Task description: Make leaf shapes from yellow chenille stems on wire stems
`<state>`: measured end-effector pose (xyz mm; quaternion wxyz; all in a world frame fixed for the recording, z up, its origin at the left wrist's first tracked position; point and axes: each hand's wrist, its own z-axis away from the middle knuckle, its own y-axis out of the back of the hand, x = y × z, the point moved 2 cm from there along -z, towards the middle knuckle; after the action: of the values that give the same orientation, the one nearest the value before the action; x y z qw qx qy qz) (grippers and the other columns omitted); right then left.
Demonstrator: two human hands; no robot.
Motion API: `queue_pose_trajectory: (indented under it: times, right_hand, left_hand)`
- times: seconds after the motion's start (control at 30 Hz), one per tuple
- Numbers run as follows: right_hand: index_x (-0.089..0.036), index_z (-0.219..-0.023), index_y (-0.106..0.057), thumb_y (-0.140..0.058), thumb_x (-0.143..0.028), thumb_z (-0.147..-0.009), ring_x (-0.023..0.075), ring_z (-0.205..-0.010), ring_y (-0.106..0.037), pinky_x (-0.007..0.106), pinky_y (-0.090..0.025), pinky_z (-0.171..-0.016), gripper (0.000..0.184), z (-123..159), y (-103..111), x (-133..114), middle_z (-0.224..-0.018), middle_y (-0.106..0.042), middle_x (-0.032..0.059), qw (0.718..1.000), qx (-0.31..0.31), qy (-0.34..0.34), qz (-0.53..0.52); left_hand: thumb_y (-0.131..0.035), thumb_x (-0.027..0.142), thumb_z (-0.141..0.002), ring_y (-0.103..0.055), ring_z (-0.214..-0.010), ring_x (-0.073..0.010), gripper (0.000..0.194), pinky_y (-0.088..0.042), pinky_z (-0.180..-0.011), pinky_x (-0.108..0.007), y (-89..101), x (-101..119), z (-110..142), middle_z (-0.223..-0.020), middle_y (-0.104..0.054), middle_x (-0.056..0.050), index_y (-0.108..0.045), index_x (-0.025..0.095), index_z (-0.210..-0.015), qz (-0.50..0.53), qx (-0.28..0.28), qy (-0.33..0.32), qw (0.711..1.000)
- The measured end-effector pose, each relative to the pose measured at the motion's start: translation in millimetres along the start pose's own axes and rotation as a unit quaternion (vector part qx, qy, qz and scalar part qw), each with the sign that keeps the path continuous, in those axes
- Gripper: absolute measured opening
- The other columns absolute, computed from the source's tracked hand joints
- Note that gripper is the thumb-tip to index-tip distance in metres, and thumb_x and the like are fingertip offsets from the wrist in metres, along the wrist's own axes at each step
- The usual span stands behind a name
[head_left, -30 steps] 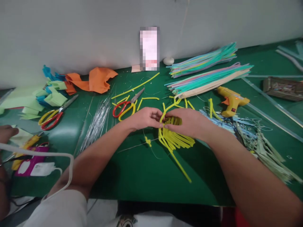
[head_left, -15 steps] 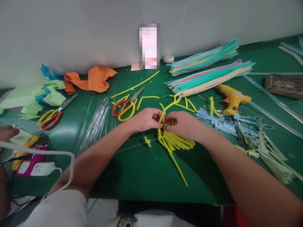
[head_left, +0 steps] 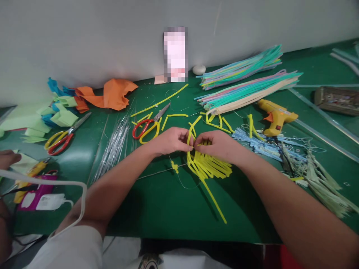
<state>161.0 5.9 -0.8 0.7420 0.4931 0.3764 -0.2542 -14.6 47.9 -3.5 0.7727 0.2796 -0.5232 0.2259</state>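
My left hand (head_left: 170, 140) and my right hand (head_left: 217, 145) meet over the middle of the green table (head_left: 157, 209). Both pinch the top of a bundle of yellow pipe cleaners (head_left: 206, 168), which fans out below my right hand; one long strand trails toward me. A yellow strand loops up between my fingertips. A small yellow knot on a thin wire (head_left: 175, 167) lies just below my left hand.
Red-and-yellow scissors (head_left: 147, 125) lie behind my left hand, a second pair (head_left: 63, 135) further left beside silver wires (head_left: 113, 147). Coloured pipe cleaner bundles (head_left: 246, 87) and a yellow glue gun (head_left: 276, 116) sit at the right. Another person's hand (head_left: 8, 158) shows at the far left.
My hands stay together on the yellow bundle with small finger movements; the long trailing strand has swung slightly.
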Motion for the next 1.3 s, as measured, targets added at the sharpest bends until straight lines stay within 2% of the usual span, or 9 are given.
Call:
queue_pose_trajectory:
  times: [0.2,0.3,0.47,0.63,0.97,1.17,1.3]
  right_hand:
    - [-0.021,-0.074,-0.069,-0.058,-0.027,-0.073,0.0153,-0.068,-0.058,0.027,-0.041,-0.063,0.012,-1.1,2.3,3.9,-0.072,-0.068,-0.0008,1.0,0.0,-0.008,0.008]
    - [-0.021,-0.075,-0.069,-0.058,-0.027,-0.073,0.0157,-0.069,-0.059,0.027,-0.042,-0.065,0.012,-0.9,2.9,3.9,-0.074,-0.068,-0.0007,1.0,-0.006,-0.003,0.017]
    - [-0.02,-0.077,-0.07,-0.06,-0.026,-0.073,0.0158,-0.07,-0.061,0.026,-0.044,-0.065,0.012,-1.4,0.8,4.8,-0.076,-0.07,0.0002,1.0,-0.016,0.016,-0.001]
    - [-0.017,-0.079,-0.071,-0.063,-0.03,-0.072,0.0148,-0.064,-0.058,0.025,-0.04,-0.056,0.016,-0.7,-1.8,5.4,-0.07,-0.067,0.0008,1.0,-0.015,-0.013,0.002]
    - [-0.015,-0.079,-0.073,-0.064,-0.028,-0.066,0.0125,-0.06,-0.051,0.024,-0.039,-0.055,0.02,0.4,-3.7,1.3,-0.065,-0.061,-0.0007,0.998,-0.001,-0.029,-0.054]
    - [-0.016,-0.077,-0.071,-0.065,-0.028,-0.066,0.0132,-0.061,-0.052,0.025,-0.039,-0.056,0.017,1.9,-4.4,-2.4,-0.065,-0.061,-0.0011,0.994,-0.001,-0.028,-0.106]
    - [-0.017,-0.078,-0.065,-0.067,-0.025,-0.064,0.0133,-0.063,-0.054,0.025,-0.04,-0.059,0.015,0.5,-4.8,-2.1,-0.068,-0.061,-0.002,0.99,0.004,0.001,-0.142]
  left_hand:
    - [-0.071,0.017,-0.071,-0.064,-0.085,-0.0138,0.018,-0.048,-0.084,-0.032,7.8,4.2,3.0,-0.092,-0.07,-0.005,-0.069,0.015,-0.089,0.034,-0.074,0.003,0.997]
    - [-0.07,0.017,-0.072,-0.065,-0.087,-0.0146,0.019,-0.048,-0.086,-0.033,9.0,3.9,3.2,-0.094,-0.07,-0.005,-0.069,0.015,-0.091,0.032,-0.087,0.004,0.996]
    - [-0.072,0.021,-0.072,-0.064,-0.078,-0.0137,0.017,-0.049,-0.081,-0.033,5.7,2.0,2.2,-0.084,-0.068,-0.003,-0.066,0.014,-0.086,0.022,-0.059,-0.006,0.998]
    - [-0.071,0.02,-0.072,-0.06,-0.072,-0.0104,0.011,-0.047,-0.075,-0.028,0.0,7.4,3.7,-0.078,-0.066,-0.001,-0.065,0.014,-0.079,-0.018,-0.033,-0.021,0.999]
    - [-0.071,0.017,-0.066,-0.054,-0.063,-0.0087,0.014,-0.042,-0.063,-0.024,-4.7,21.7,8.6,-0.069,-0.061,0.001,-0.061,0.014,-0.075,-0.068,0.014,-0.009,0.998]
    - [-0.07,0.016,-0.065,-0.054,-0.062,-0.009,0.014,-0.043,-0.063,-0.024,-5.0,23.2,10.5,-0.068,-0.06,0.002,-0.06,0.015,-0.075,-0.098,0.033,-0.012,0.995]
    - [-0.07,0.017,-0.065,-0.057,-0.064,-0.0099,0.015,-0.044,-0.065,-0.024,-3.7,19.7,8.9,-0.069,-0.062,0.001,-0.059,0.015,-0.076,-0.076,0.032,0.001,0.997]
